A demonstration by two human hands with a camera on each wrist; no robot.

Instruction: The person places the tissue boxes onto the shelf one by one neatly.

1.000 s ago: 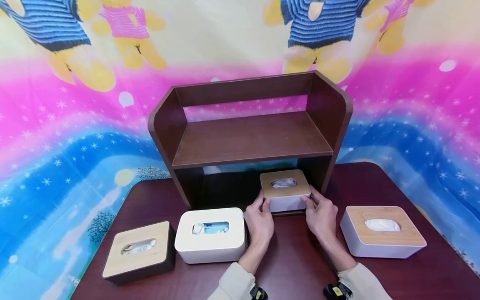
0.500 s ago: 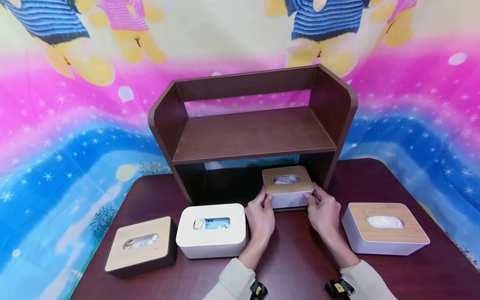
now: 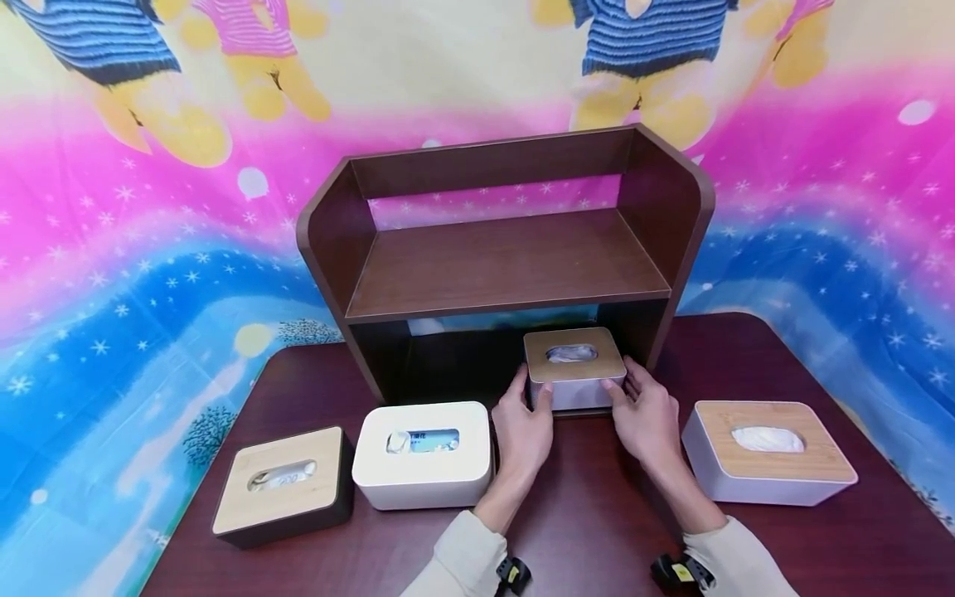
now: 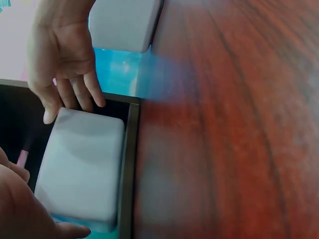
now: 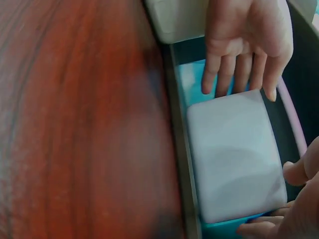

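A tissue box (image 3: 574, 369) with a wooden lid and white sides sits in the lower right compartment of a dark brown desktop shelf (image 3: 507, 261). Its pale front (image 4: 82, 167) faces me in the left wrist view. My left hand (image 3: 522, 431) holds its left front corner, thumb on the front face and fingers along the side. At the opposite corner, my right hand (image 3: 647, 419) grips in the same way, its thumb on the front face. In the right wrist view the fingertips of both hands are right at the ends of the box front (image 5: 237, 154).
A white tissue box (image 3: 421, 454) stands close left of my left forearm. Further left is a dark-sided box with a wooden lid (image 3: 282, 487). Another wooden-lidded white box (image 3: 768, 452) stands right of my right forearm. All rest on the dark red table (image 3: 597, 531).
The head view has shifted, so the scene sits slightly higher. My left thumb has moved further onto the front face of the tissue box. The other boxes stay in place.
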